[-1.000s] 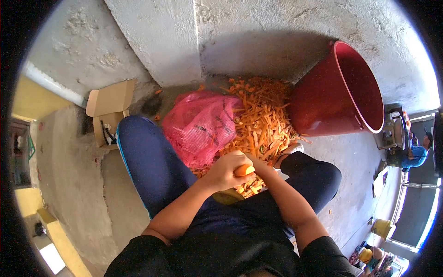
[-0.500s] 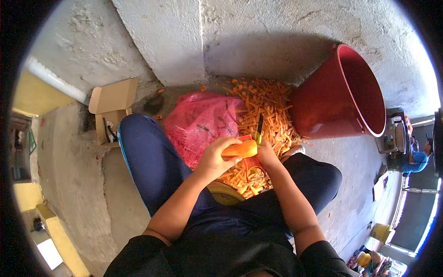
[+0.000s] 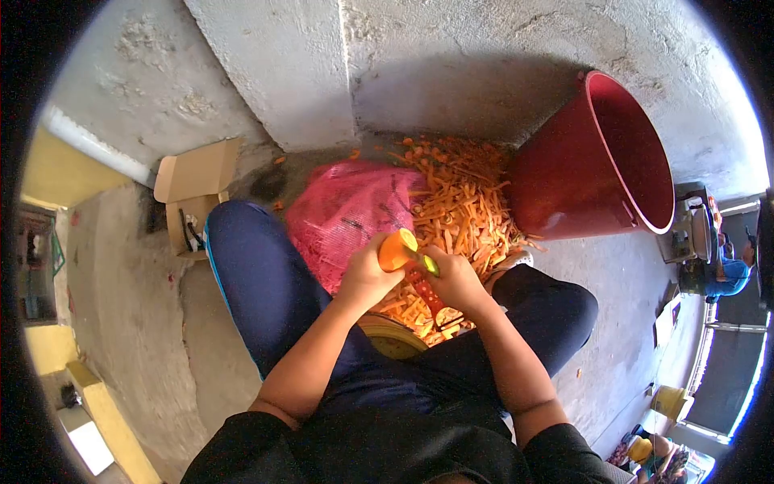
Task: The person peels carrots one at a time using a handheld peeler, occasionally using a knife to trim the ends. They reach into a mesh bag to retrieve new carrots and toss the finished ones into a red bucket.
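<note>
My left hand (image 3: 367, 277) is wrapped round a thick orange vegetable piece (image 3: 397, 248), its cut end facing up. Close beside it, my right hand (image 3: 457, 284) grips a yellow-green handled tool (image 3: 430, 264), whose blade end meets the orange piece. Below both hands, orange peelings (image 3: 461, 216) are heaped between my legs and spread back to the wall. A pink mesh sack (image 3: 347, 211) lies behind my left hand. Under the hands, a yellowish round container rim (image 3: 391, 339) shows in part, with a red patterned item (image 3: 427, 296) near it.
A large dark red tub (image 3: 564, 173) lies tilted at the right by the wall (image 3: 468, 48). An open cardboard box (image 3: 197, 173) with dark objects stands left of my knee. A person in blue (image 3: 730, 278) is at the far right; another person is at the lower right.
The orange piece has turned from lying sideways to cut end up, slightly left. My right hand has moved left and down, and the tool has swung from pointing up towards the orange piece.
</note>
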`<action>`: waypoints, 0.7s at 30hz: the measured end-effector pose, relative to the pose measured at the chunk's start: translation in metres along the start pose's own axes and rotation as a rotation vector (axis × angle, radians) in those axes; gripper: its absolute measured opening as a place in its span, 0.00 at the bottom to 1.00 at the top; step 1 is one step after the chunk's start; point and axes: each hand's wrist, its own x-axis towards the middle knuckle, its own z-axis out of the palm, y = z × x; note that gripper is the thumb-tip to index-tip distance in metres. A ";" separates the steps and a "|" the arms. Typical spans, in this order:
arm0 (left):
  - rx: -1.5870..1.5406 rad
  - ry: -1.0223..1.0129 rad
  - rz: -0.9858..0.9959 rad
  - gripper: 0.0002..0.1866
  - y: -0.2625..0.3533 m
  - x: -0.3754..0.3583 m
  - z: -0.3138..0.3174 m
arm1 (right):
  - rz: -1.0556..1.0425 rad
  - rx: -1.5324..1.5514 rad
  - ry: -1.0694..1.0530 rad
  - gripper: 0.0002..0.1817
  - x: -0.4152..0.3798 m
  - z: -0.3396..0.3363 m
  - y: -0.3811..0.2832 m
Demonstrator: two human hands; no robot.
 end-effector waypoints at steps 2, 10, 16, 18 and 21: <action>0.017 0.004 0.000 0.19 0.001 0.000 0.000 | -0.012 -0.030 -0.012 0.14 0.000 0.001 -0.001; 0.082 -0.061 0.001 0.16 0.008 0.000 -0.003 | -0.007 -0.030 -0.031 0.12 0.002 0.002 0.005; 0.159 -0.115 0.066 0.15 0.009 0.001 -0.007 | 0.040 0.017 -0.064 0.09 0.002 0.004 0.008; 0.172 -0.095 0.072 0.16 0.009 0.001 -0.005 | 0.077 0.008 -0.056 0.09 0.001 0.005 0.007; 0.189 -0.092 0.066 0.16 0.007 0.000 -0.005 | 0.124 -0.015 -0.035 0.09 0.000 0.009 0.008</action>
